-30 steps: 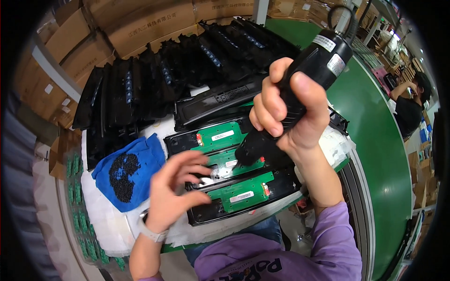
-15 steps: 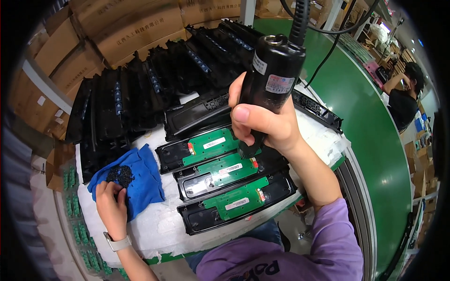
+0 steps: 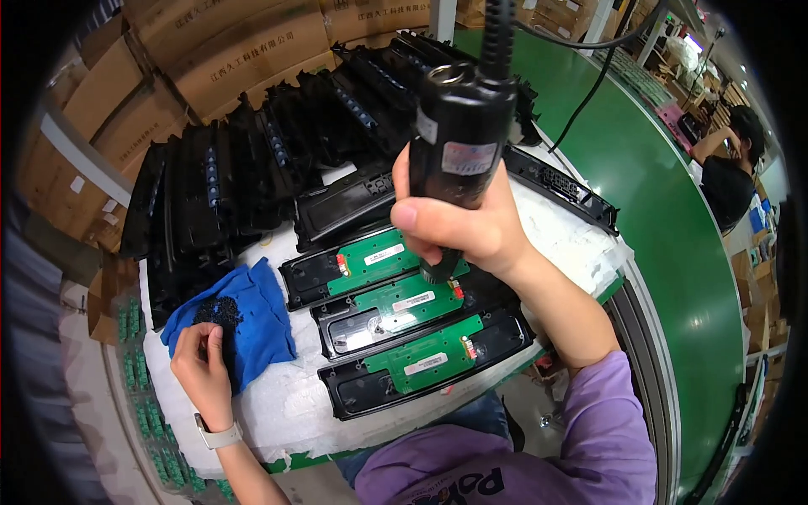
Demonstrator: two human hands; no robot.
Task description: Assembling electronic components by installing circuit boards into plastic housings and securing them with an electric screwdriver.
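My right hand (image 3: 459, 223) is wrapped round a black corded electric screwdriver (image 3: 463, 126), held upright. Its lower end meets the green circuit boards at the right of the far and middle panels; the exact tip is hidden. Three black plastic panels, the far (image 3: 307, 280), middle (image 3: 345, 332) and near one (image 3: 358, 393), lie in a row, each bearing a green board with a white label. On the left, my left hand (image 3: 202, 370) pinches its thumb and fingers together at a heap of tiny black screws (image 3: 220, 311) on a blue cloth (image 3: 265, 316). Whatever the pinch holds is too small to see.
Several black plastic housings (image 3: 278, 151) stand packed along the back, with cardboard boxes (image 3: 252, 59) behind. White sheeting (image 3: 278, 425) covers the work surface. A green bench (image 3: 623, 185) curves along the right, where another person (image 3: 728, 172) sits. Green boards (image 3: 139, 379) hang below the left edge.
My right hand and the screwdriver have shifted left, and the tool stands more upright. My left fingers have drawn together at the near edge of the screw heap.
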